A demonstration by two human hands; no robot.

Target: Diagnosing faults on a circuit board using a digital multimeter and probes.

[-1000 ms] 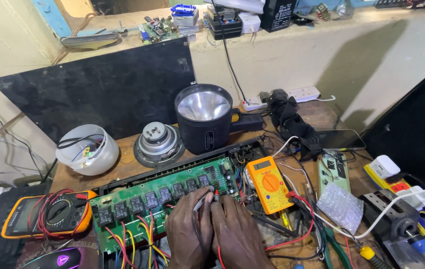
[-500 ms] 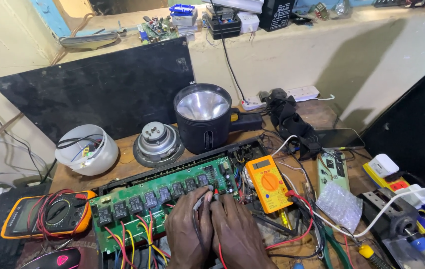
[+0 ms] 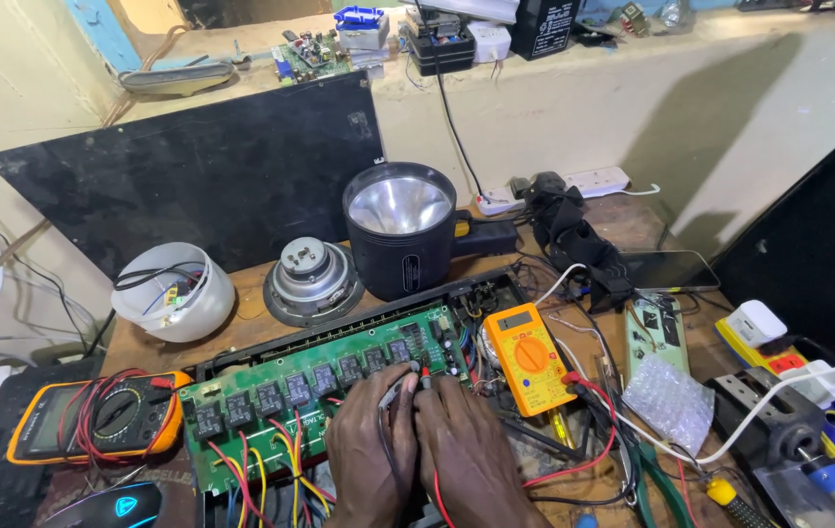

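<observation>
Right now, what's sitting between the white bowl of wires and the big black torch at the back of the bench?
In the head view, a round grey loudspeaker driver lies face down on the wood between the white bowl and the black torch, apart from the bowl.

At the bottom centre of the frame are the person's two bare hands, the left hand and the right hand. No gloves, rings or watch show, and no sleeve reaches the wrists. Knuckles and short fingernails are visible.
</observation>
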